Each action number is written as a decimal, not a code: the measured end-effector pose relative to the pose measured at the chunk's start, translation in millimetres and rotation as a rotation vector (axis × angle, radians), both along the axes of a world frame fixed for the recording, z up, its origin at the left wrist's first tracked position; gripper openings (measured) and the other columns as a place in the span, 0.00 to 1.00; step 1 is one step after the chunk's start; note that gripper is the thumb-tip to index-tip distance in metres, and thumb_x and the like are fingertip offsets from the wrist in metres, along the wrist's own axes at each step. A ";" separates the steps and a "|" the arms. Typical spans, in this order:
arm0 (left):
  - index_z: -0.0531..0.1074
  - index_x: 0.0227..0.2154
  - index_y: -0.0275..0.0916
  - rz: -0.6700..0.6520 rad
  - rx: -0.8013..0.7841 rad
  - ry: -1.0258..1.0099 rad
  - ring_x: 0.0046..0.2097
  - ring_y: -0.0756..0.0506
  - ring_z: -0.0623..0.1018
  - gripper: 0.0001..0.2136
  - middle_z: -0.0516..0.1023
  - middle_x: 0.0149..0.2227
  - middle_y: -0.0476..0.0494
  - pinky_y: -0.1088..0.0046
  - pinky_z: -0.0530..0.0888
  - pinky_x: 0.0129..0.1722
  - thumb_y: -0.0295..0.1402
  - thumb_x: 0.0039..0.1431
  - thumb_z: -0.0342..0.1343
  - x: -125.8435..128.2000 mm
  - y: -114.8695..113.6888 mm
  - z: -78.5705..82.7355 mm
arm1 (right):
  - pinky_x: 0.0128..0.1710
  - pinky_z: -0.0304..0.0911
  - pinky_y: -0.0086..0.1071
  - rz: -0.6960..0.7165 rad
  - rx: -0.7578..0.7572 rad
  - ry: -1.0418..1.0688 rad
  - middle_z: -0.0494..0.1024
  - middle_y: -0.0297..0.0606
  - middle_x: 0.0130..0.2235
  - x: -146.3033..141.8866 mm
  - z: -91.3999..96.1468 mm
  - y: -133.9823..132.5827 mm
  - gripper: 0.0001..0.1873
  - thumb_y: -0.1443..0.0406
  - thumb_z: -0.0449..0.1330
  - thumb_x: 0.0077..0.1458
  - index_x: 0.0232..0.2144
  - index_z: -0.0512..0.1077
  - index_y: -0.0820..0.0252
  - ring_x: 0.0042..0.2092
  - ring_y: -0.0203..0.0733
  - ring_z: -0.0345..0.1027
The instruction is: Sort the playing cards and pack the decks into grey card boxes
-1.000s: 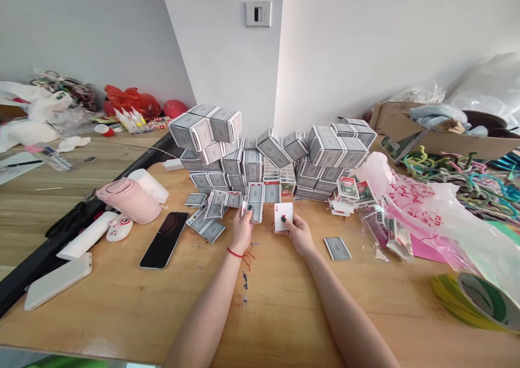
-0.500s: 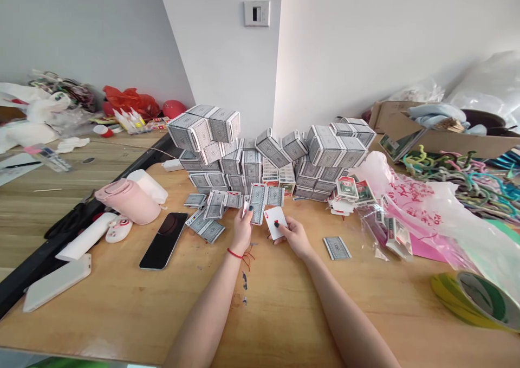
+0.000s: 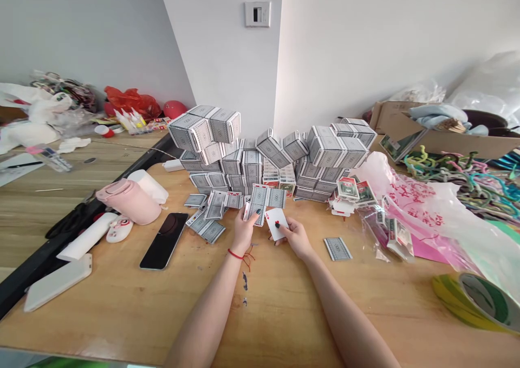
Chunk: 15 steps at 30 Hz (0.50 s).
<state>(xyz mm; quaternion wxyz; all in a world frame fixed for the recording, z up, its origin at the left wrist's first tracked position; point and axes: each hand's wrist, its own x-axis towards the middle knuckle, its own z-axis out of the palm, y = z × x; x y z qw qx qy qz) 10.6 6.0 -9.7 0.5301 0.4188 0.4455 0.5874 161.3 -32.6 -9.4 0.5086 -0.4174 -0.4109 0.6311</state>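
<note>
Two bare hands work close together above the wooden tabletop [image 3: 122,303], with wood showing beneath the forearms all the way to the table's near edge. The left hand [image 3: 245,232], a red string around its wrist [image 3: 234,254], is narrowly closed, its fingers and thumb gripping the edge of a spread of grey-backed playing cards [image 3: 260,202]. The right hand [image 3: 296,238] pinches one white-faced playing card [image 3: 277,219], tilted, with a red index at its upper corner, and the thumb covers its middle. That card sits just beside the spread, leaving only a narrow gap between the hands. Directly beyond rises a tall, uneven wall of boxed card decks [image 3: 231,162], its foot close to the spread. Loose grey-backed cards [image 3: 205,228] lie near the left hand, and a single face-down card [image 3: 337,249] lies farther off to the right. Left of these are a black smartphone [image 3: 163,240] and a pink bottle [image 3: 129,202], lying on its side near the table's dark left edge [image 3: 52,254]. To the right, a pink-printed plastic bag [image 3: 410,205] spreads over the wood, and a roll of tape [image 3: 475,303] sits near the right corner.
</note>
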 end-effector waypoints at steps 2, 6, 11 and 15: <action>0.69 0.37 0.36 0.004 -0.013 -0.001 0.37 0.46 0.74 0.16 0.75 0.34 0.44 0.71 0.68 0.37 0.32 0.41 0.58 -0.2 0.0 0.3 | 0.17 0.65 0.29 -0.003 0.001 -0.003 0.75 0.38 0.25 -0.2 1.2 0.0 0.17 0.57 0.61 0.40 0.30 0.66 0.62 0.24 0.42 0.71; 0.69 0.37 0.35 0.009 -0.015 0.008 0.37 0.46 0.74 0.17 0.75 0.34 0.43 0.70 0.69 0.37 0.32 0.40 0.58 -1.0 0.6 -1.2 | 0.16 0.64 0.28 -0.004 -0.008 -0.009 0.75 0.38 0.25 -0.3 3.0 -0.5 0.16 0.57 0.61 0.40 0.29 0.66 0.62 0.23 0.41 0.71; 0.68 0.39 0.35 0.030 -0.015 -0.003 0.36 0.46 0.74 0.19 0.75 0.35 0.42 0.70 0.70 0.36 0.32 0.40 0.59 -1.4 1.3 -3.9 | 0.15 0.62 0.28 0.008 -0.007 -0.020 0.75 0.37 0.22 0.4 4.5 -1.0 0.15 0.58 0.61 0.41 0.28 0.66 0.62 0.20 0.39 0.69; 0.68 0.39 0.35 0.032 -0.025 -0.009 0.36 0.46 0.74 0.19 0.75 0.35 0.42 0.70 0.70 0.36 0.32 0.40 0.59 -1.4 1.7 -5.0 | 0.16 0.63 0.28 0.004 -0.016 -0.003 0.75 0.37 0.23 0.6 3.0 -0.2 0.16 0.57 0.62 0.40 0.28 0.67 0.62 0.22 0.41 0.70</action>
